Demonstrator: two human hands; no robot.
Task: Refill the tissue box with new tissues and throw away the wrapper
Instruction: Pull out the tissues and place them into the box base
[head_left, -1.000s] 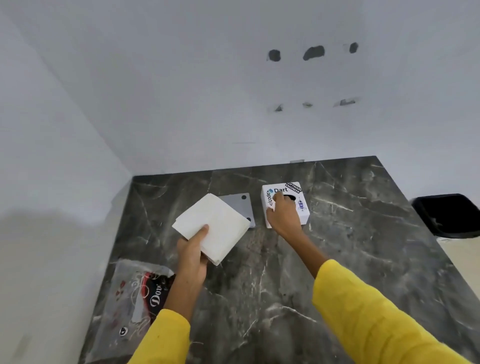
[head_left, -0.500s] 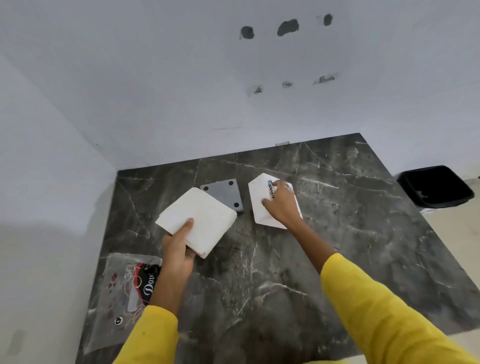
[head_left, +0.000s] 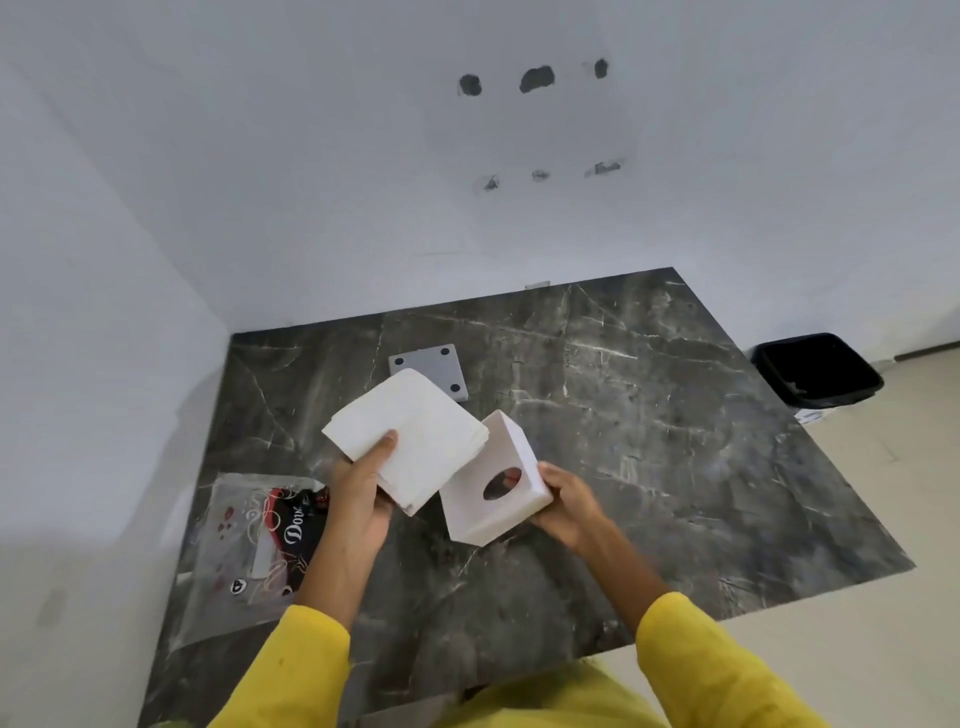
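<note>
My left hand (head_left: 358, 499) grips a square stack of white tissues (head_left: 410, 441), held above the table with its right edge against the tissue box. My right hand (head_left: 569, 501) holds the white cube tissue box (head_left: 493, 483) off the table, tilted, its oval hole facing me. The clear plastic wrapper (head_left: 249, 545) with red and black print lies flat at the table's front left corner. A grey square plate (head_left: 431, 369) with dark round feet, likely the box's base, lies behind the tissues.
The dark marble table (head_left: 649, 441) stands in a corner of white walls, at left and behind. A black bin (head_left: 818, 369) sits on the floor past the table's right edge. Pale floor shows at right and in front.
My right hand has lifted the tissue box off the table, turned it over and brought it toward me, beside the tissue stack. My left hand moved the stack slightly right.
</note>
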